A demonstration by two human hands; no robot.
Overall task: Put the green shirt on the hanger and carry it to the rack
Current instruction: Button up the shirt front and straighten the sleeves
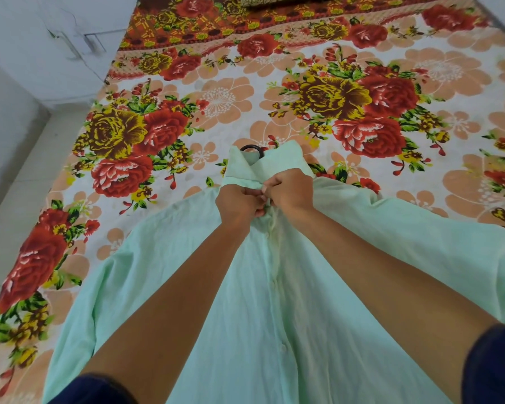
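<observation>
Honestly, most of the hanger [252, 149] is hidden from us: only a dark curve of its hook pokes out above the collar [263, 166], and the rest sits somewhere inside the shirt [289, 301], so we can't say how its arms sit under the shoulders. The shirt lies face up on the bed [274, 91], collar pointing away from us, its lower part cut off by the bottom of the view. Our left hand [239, 204] and right hand [289, 189] meet just below the collar, knuckles up. Both have their fingers pressed together on the shirt's front edges at the top of the button line, pinching the cloth. Whether a button is between the fingertips we can't tell, since the hands cover that spot. Buttons further down show only faintly.

Our forearms cross over much of the shirt front, and dark sleeves [496, 365] clip the bottom corners. One shirt sleeve spreads to the left, near the bed's left edge; the other runs off the right side of the view.

Beyond the collar, the flowered bedspread is open and flat all the way to a pillow [274, 0] that's cut off at the top. Left of the bed we see a strip of pale floor [21, 176] and a white wall [56, 39]. The bed's right edge shows only at the top right corner.
</observation>
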